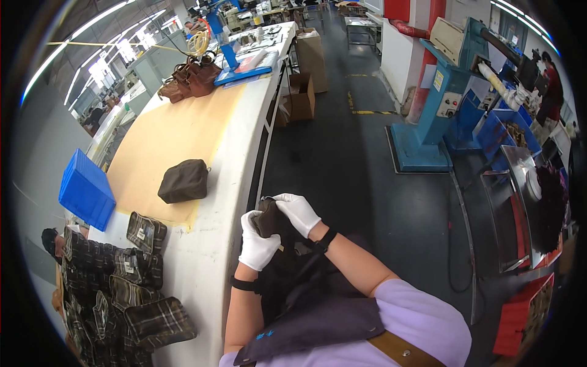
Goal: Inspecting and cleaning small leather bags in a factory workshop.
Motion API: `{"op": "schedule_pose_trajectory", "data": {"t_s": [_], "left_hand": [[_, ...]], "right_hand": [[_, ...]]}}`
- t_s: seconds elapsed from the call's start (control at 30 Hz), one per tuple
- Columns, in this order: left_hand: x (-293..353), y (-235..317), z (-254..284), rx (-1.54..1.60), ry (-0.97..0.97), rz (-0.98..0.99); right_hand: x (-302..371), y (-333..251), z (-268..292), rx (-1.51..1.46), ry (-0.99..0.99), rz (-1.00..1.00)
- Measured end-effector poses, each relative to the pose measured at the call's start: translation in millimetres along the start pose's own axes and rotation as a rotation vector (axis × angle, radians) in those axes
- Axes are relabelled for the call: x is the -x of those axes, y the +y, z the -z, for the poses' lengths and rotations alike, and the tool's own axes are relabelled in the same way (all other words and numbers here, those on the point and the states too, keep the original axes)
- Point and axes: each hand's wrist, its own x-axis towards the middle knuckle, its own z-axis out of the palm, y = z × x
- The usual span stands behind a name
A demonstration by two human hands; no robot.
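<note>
Both my hands wear white gloves and meet over a dark brown fabric pouch (268, 221) in front of my body, beside the table's edge. My left hand (259, 246) is closed around the pouch's near and left side. Closed at its top right is my right hand (298, 212), its fingertips on the upper edge. Part of the pouch is covered by the gloves, and its opening cannot be made out. A similar boxy brown pouch (184, 181) rests on the table to the left.
The long white table (211, 257) carries a tan sheet (171, 134), a tilted blue bin (87, 191), several plaid pouches (160, 321) and brown leather bags (194, 78). Across the aisle stand a teal machine (431, 116) and a red crate (520, 315). Cardboard boxes (302, 96) stand by the table.
</note>
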Motion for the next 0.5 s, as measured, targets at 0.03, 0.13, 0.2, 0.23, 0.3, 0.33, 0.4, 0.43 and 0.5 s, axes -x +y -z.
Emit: {"op": "schedule_pose_trajectory", "data": {"t_s": [0.03, 0.13, 0.2, 0.23, 0.3, 0.33, 0.4, 0.43, 0.5], "left_hand": [[0, 0, 0, 0.033, -0.008, -0.007], [1, 1, 3, -0.063, 0.013, -0.123], [1, -1, 4, -0.101, 0.043, -0.052], [1, -2, 4, -0.054, 0.015, -0.043], [0, -3, 4, -0.007, -0.009, -0.021], [-1, -3, 3, 0.011, -0.022, -0.026], [-2, -1, 2, 0.042, -0.027, -0.034], [-1, 1, 2, 0.052, -0.018, -0.03], [0, 6, 1, 0.063, -0.012, -0.013]], "right_hand": [[-1, 5, -3, -0.038, 0.012, 0.0], [0, 15, 2, -0.583, 0.169, -0.25], [1, 14, 18, -1.118, -0.101, -0.243], [6, 14, 18, -0.784, 0.131, -0.215], [11, 3, 26, -0.47, 0.081, -0.12], [11, -3, 26, -0.328, 0.071, -0.083], [11, -18, 27, 0.111, 0.024, -0.078], [10, -24, 27, 0.379, 0.015, -0.102], [4, -30, 25, 0.615, -0.037, -0.109]]}}
